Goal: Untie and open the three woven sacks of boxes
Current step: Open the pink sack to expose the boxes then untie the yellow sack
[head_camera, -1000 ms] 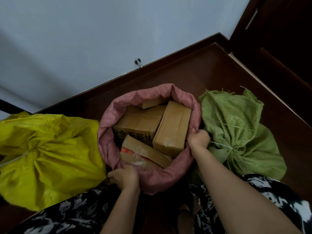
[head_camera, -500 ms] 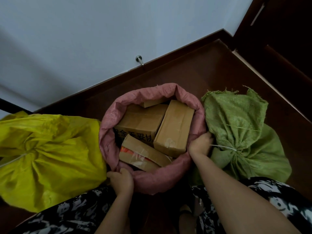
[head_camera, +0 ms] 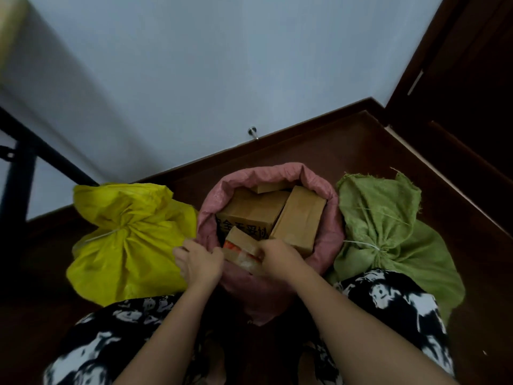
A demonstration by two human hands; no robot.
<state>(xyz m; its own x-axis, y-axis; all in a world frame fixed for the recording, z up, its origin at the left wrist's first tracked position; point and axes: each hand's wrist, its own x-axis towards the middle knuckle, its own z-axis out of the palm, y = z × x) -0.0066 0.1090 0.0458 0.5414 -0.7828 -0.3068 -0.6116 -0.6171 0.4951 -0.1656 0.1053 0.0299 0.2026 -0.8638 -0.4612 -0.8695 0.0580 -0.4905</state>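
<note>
At pink sack [head_camera: 327, 240] rim, hands now closer

Dark wooden floor [head_camera: 327, 145], bearing three woven sacks in a row: yellow sack [head_camera: 130, 245], pink sack [head_camera: 266, 176], green sack [head_camera: 388, 240].

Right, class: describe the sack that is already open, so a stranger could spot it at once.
Three woven sacks stand in a row on the dark floor. The pink sack is the middle one. Unlike the yellow sack and green sack, both tied, its mouth gapes, showing cardboard boxes.
</note>
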